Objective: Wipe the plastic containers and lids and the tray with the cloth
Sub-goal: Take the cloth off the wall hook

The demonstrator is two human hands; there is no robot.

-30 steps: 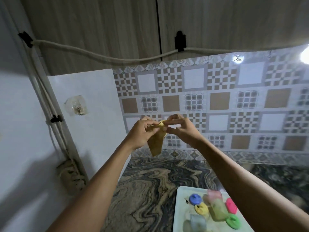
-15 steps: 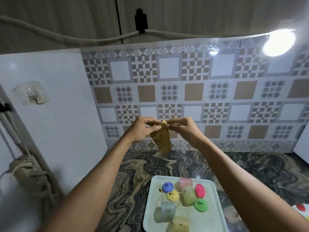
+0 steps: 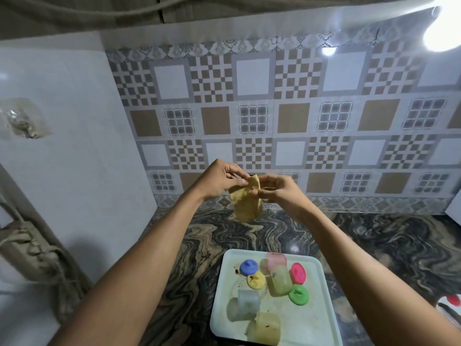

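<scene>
Both hands hold a small yellow cloth point(image 3: 245, 203) up in the air in front of the tiled wall. My left hand point(image 3: 219, 181) pinches its top left edge and my right hand point(image 3: 277, 189) pinches its top right edge; the cloth hangs down between them. Below, a white tray point(image 3: 321, 308) lies on the marbled counter. On it lie several translucent plastic containers, among them a pink one point(image 3: 275, 260), a green one point(image 3: 282, 280), a bluish one point(image 3: 247, 302) and a yellow one point(image 3: 265, 327). Loose lids lie beside them: blue point(image 3: 248, 267), yellow point(image 3: 255, 280), pink point(image 3: 298, 272) and green point(image 3: 299, 295). Dark specks dot the tray.
The dark swirled counter point(image 3: 389, 245) runs to the tiled back wall. A white panel point(image 3: 74, 158) closes off the left side, with coiled rope point(image 3: 32, 250) hanging at its front. A bright lamp point(image 3: 444, 33) glares at top right. Something white and red point(image 3: 451, 302) peeks in at the right edge.
The view has tilted down and to the right, bringing the whole tray into sight. Both hands stay raised on the cloth, fingers shifting along its top edge.
</scene>
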